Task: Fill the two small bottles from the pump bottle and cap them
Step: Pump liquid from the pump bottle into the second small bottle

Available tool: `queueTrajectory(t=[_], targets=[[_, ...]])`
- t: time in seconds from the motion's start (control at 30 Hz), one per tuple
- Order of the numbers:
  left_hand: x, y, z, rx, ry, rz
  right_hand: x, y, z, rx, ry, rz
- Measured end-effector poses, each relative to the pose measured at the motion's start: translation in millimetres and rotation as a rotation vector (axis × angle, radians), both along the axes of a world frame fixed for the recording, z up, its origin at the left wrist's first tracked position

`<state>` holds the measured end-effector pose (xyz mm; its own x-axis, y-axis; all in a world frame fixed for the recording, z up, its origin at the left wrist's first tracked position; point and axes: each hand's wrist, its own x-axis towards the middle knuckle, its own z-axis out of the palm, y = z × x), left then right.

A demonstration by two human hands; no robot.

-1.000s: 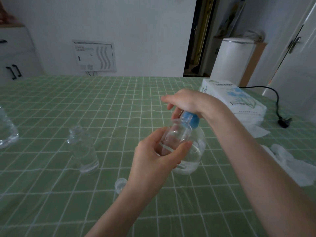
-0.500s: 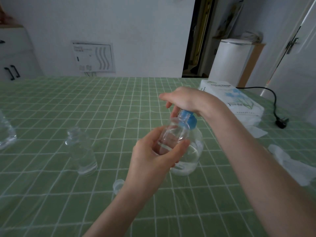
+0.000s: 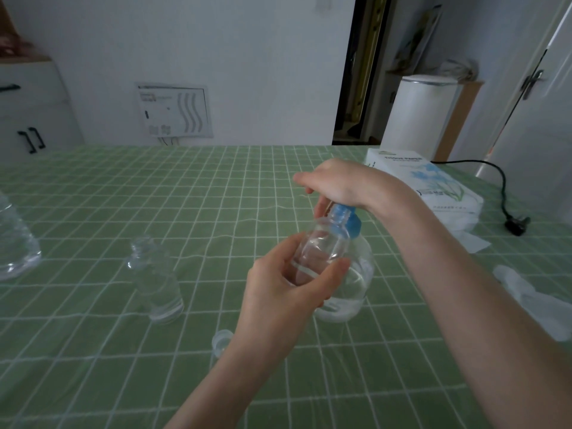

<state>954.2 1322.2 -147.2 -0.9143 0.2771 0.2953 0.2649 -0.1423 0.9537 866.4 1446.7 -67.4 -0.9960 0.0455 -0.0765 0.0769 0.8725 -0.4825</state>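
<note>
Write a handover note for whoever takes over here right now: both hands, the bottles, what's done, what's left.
Left hand grips a small bottle, tilted, mouth at the blue pump head.
Right hand curls over the top of the pump bottle, standing on the table.
Second small bottle stands uncapped to the left; one cap lies by the left wrist.
Done: held bottle partly filled.
Left: finish it, fill the other (level unclear), cap both.

Right hand (image 3: 339, 184) slightly higher
</note>
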Motion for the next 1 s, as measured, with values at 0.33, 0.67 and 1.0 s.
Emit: queueTrajectory(t=[0.33, 0.67, 1.0], targets=[[0.2, -0.3, -1.4, 0.001, -0.007, 0.004, 3.1, -1.5, -1.8, -0.014, -0.054, -0.024], [0.2, 0.3, -2.9, -0.004, -0.008, 0.003, 3.5, -1.6, -3.2, -0.016, -0.071, -0.026], [-0.3, 1.4, 0.7, 0.019, 0.009, 0.006, 1.1, -1.6, 1.2, 0.001, -0.058, -0.018]])
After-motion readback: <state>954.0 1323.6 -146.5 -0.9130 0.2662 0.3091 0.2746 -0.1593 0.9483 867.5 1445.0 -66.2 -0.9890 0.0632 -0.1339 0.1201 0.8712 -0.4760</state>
